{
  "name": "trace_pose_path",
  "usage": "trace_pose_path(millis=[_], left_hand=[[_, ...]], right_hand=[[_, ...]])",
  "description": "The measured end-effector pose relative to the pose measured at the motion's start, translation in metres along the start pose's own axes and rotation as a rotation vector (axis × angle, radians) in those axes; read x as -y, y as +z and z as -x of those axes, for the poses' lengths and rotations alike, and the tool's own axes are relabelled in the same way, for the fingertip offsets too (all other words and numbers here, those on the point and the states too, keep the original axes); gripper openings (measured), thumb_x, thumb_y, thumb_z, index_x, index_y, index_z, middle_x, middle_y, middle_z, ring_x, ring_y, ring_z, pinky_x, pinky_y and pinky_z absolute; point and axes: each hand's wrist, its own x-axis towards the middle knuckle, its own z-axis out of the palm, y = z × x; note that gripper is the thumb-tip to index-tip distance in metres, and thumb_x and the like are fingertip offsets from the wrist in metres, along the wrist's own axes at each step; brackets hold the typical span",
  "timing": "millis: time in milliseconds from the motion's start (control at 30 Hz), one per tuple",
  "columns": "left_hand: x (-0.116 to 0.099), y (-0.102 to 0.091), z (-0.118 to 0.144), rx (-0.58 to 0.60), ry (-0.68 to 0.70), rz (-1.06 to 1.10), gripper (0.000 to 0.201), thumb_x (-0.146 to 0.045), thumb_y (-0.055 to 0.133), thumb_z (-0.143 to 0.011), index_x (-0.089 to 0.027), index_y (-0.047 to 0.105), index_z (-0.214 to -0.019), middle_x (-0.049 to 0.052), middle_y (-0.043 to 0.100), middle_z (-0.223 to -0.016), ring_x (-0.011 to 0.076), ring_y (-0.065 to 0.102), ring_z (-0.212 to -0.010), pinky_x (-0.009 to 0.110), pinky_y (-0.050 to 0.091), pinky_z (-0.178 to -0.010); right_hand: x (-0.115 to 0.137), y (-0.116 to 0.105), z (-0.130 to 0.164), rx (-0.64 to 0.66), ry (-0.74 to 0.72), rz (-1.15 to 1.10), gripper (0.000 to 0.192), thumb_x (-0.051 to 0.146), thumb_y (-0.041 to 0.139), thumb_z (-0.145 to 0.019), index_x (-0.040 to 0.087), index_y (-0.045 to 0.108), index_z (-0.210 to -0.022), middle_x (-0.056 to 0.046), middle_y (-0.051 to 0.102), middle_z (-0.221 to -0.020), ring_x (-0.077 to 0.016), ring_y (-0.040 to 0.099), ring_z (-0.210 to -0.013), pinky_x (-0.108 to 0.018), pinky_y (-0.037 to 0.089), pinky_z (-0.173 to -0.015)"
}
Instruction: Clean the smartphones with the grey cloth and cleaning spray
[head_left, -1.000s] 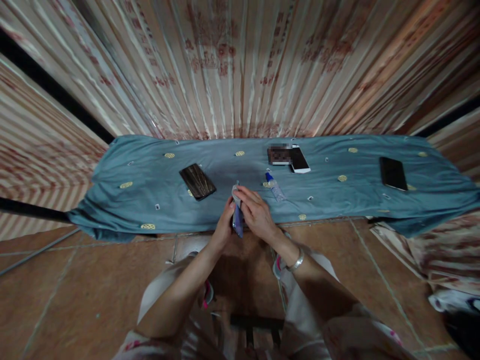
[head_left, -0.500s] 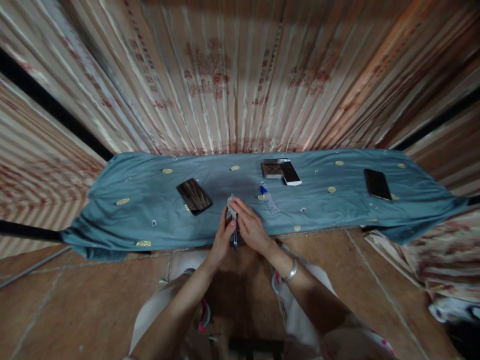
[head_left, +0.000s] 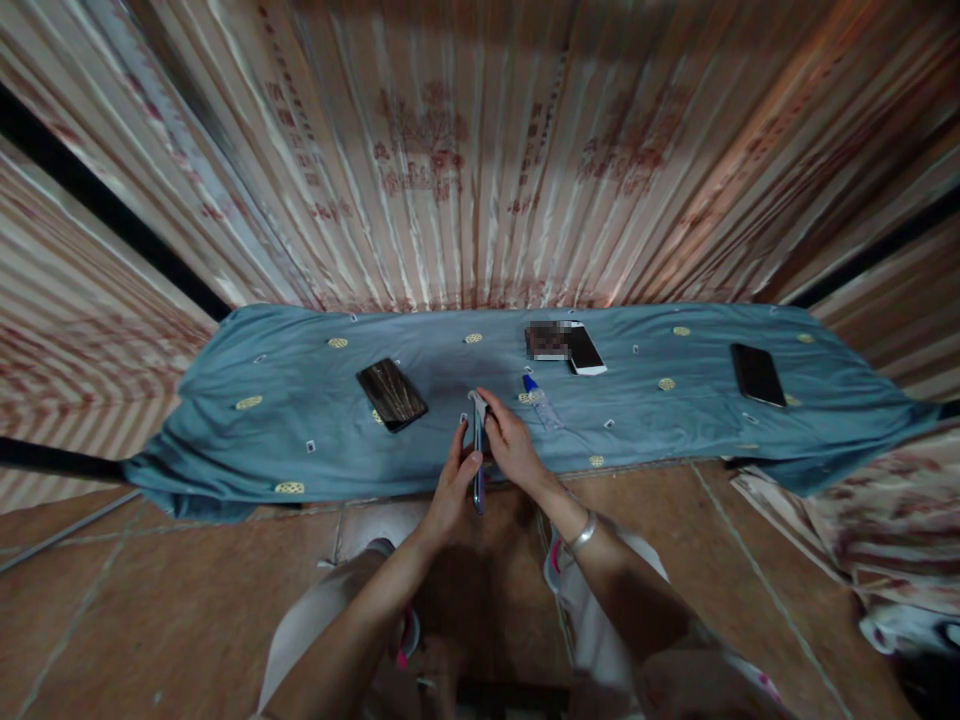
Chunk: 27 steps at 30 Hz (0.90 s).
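Observation:
My left hand [head_left: 454, 482] grips a thin bluish phone [head_left: 478, 470], held on edge over the near rim of the blue cloth [head_left: 300, 400]. My right hand [head_left: 510, 440] presses a small pale wad, perhaps a wipe [head_left: 477, 399], against the phone's upper end. A bracelet sits on my right wrist. A small clear bottle with a blue cap [head_left: 538, 399] lies on the cloth just right of my hands.
A dark phone [head_left: 391, 393] lies left of my hands. A white-edged phone [head_left: 583, 350] lies at the back, a black phone [head_left: 757, 374] at far right. A pleated curtain hangs behind; tiled floor lies below.
The phone has turned more edge-on and shifted slightly. My right hand slid up toward its top end. The view dropped a little, then held.

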Motion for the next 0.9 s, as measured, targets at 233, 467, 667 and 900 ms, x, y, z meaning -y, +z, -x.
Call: trace_pose_path(millis=[233, 467, 667, 900], left_hand=[[-0.0035, -0.003, 0.0012, -0.001, -0.048, 0.06, 0.093, -0.055, 0.075, -0.072, -0.025, 0.037, -0.152, 0.01, 0.061, -0.139, 0.0302, 0.055, -0.13, 0.04, 0.043, -0.108], [-0.0028, -0.0039, 0.0008, -0.038, -0.054, 0.094, 0.079, -0.046, 0.076, -0.075, -0.025, 0.048, -0.146, 0.007, 0.064, -0.136, 0.0279, 0.056, -0.128, 0.036, 0.043, -0.106], [0.0011, -0.0026, 0.0008, -0.055, -0.044, 0.139, 0.068, -0.044, 0.074, -0.076, -0.025, 0.055, -0.139, 0.007, 0.063, -0.137, 0.0297, 0.054, -0.13, 0.039, 0.043, -0.108], [-0.0051, -0.003, 0.0026, -0.04, -0.048, 0.157, 0.073, -0.048, 0.073, -0.076, -0.024, 0.052, -0.141, 0.008, 0.065, -0.131, 0.0285, 0.062, -0.116, 0.039, 0.049, -0.1]], right_hand=[[-0.0101, 0.0052, -0.0034, -0.012, 0.077, -0.02, 0.045, 0.02, 0.039, -0.092, 0.019, 0.059, -0.132, -0.011, 0.071, -0.124, -0.0232, 0.067, -0.116, -0.042, 0.051, -0.103], [-0.0042, 0.0058, 0.0005, -0.077, 0.045, -0.052, 0.047, 0.023, 0.041, -0.094, 0.022, 0.056, -0.138, -0.007, 0.067, -0.132, -0.0197, 0.061, -0.125, -0.04, 0.047, -0.108], [-0.0015, 0.002, 0.0011, -0.052, 0.034, -0.043, 0.047, 0.025, 0.04, -0.095, 0.021, 0.054, -0.14, -0.01, 0.064, -0.136, -0.0209, 0.06, -0.127, -0.041, 0.046, -0.11], [-0.0069, 0.003, -0.0021, -0.013, 0.076, -0.044, 0.044, 0.021, 0.041, -0.092, 0.021, 0.059, -0.132, -0.009, 0.07, -0.126, -0.0222, 0.066, -0.116, -0.041, 0.052, -0.101]])
